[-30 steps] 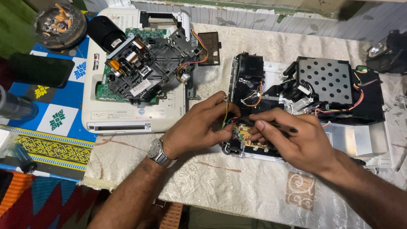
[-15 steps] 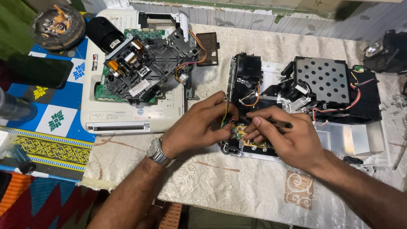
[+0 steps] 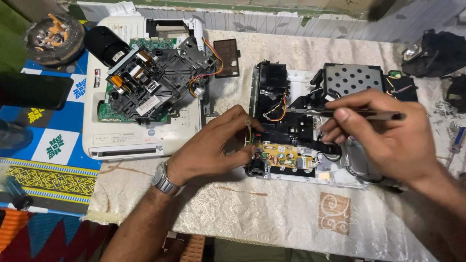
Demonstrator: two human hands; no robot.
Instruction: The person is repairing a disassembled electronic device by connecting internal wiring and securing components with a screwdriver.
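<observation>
- While the left hand [image 3: 213,148] reaches in from the lower left, wrist bearing a metal watch [image 3: 164,179], its fingers curl nearly closed at the left end of the opened device [image 3: 291,121], pinching thin wires [image 3: 250,133] beside a yellowish circuit board [image 3: 281,156]; exactly which wire it grips is hard to make out
- The right hand [image 3: 383,136] comes in from the lower right, fingers bent and closed round a slim dark tool [image 3: 369,115], thumb pressed along its shaft
- The tool lies almost level, its long axis running left to right across the device; its working end points left and is lost against the black parts, so whether it touches anything I cannot tell
- The opened device sits on the cream cloth of the worktop [image 3: 272,208], long side left to right; its right lower corner is hidden under the right hand
- A second dismantled white unit [image 3: 145,97] lies just to the left; loose screws [image 3: 444,114] sit at the right edge, small and blurred
</observation>
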